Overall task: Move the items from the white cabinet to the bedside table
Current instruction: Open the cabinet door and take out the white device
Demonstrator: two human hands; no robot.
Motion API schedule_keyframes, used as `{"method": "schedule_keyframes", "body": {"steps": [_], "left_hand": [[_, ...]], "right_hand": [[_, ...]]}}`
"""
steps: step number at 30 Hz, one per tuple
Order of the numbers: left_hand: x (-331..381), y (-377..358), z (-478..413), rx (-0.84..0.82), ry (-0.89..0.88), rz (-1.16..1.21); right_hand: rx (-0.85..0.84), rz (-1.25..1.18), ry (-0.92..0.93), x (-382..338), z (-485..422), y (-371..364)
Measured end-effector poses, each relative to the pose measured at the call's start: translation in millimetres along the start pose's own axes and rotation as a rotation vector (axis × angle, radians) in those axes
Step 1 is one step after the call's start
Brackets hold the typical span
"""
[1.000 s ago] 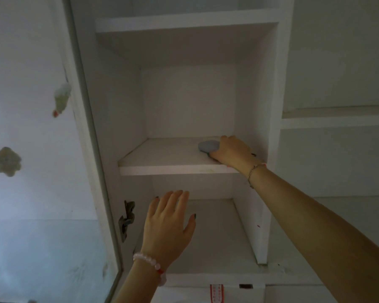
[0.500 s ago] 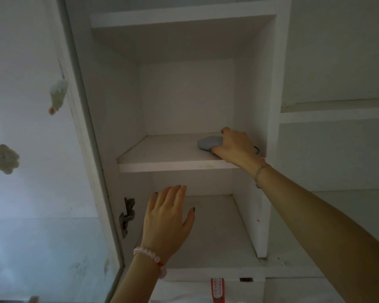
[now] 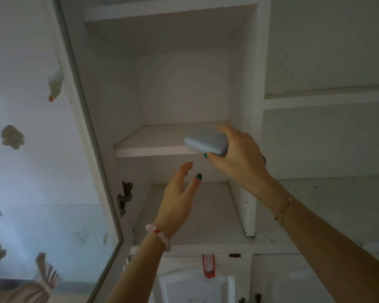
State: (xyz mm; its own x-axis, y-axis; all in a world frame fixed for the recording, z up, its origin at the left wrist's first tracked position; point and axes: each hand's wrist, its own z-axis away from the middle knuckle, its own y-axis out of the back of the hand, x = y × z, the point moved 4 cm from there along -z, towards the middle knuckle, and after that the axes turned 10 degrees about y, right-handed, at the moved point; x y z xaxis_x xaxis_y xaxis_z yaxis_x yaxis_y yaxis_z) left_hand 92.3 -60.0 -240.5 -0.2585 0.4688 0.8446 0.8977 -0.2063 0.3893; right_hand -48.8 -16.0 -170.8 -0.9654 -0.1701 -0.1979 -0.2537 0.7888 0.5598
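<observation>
I look up into the white cabinet (image 3: 252,68), whose middle shelf (image 3: 153,147) is at about arm's reach. My right hand (image 3: 239,156) grips a flat, rounded blue-grey case (image 3: 206,143), thumb under it and fingers over its far end, lifted just off the shelf's front right edge. My left hand (image 3: 179,193) is raised below the shelf with fingers straight and spread, palm turned toward the case, holding nothing. The bedside table is out of view.
The cabinet's glass door (image 3: 53,149) stands swung out on the left, with stickers on it and a metal hinge (image 3: 125,197) at its inner edge. A lower shelf (image 3: 193,215) lies beneath. Closed white doors (image 3: 197,287) with a red tag sit below.
My right hand has lifted the blue-grey case off the shelf and drawn it forward past the edge. My left hand has risen and turned toward it.
</observation>
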Motion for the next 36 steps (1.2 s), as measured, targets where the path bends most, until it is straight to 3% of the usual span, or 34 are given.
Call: {"method": "schedule_keyframes", "body": {"steps": [5, 9, 13, 20, 36], "left_hand": [[3.6, -15.3, 22.8, -0.110, 0.175, 0.415], [-2.1, -32.2, 52.1, -0.096, 0.393, 0.815], [-9.7, -47.2, 85.0, -0.053, 0.534, 1.010], [-28.7, -62.5, 152.0, 0.082, 0.695, 1.118], [-36.6, -36.6, 261.3, 0.301, 0.771, 1.064]], "right_hand": [[-0.005, -0.046, 0.004, -3.1, 53.4, 8.4], [-0.032, -0.090, 0.010, 1.3, 95.9, 13.5], [-0.098, -0.135, -0.008, 8.7, 136.5, 14.6], [-0.226, -0.263, -0.048, 0.4, 199.5, 23.6], [-0.385, -0.400, -0.007, -53.0, 265.9, 27.9]]}}
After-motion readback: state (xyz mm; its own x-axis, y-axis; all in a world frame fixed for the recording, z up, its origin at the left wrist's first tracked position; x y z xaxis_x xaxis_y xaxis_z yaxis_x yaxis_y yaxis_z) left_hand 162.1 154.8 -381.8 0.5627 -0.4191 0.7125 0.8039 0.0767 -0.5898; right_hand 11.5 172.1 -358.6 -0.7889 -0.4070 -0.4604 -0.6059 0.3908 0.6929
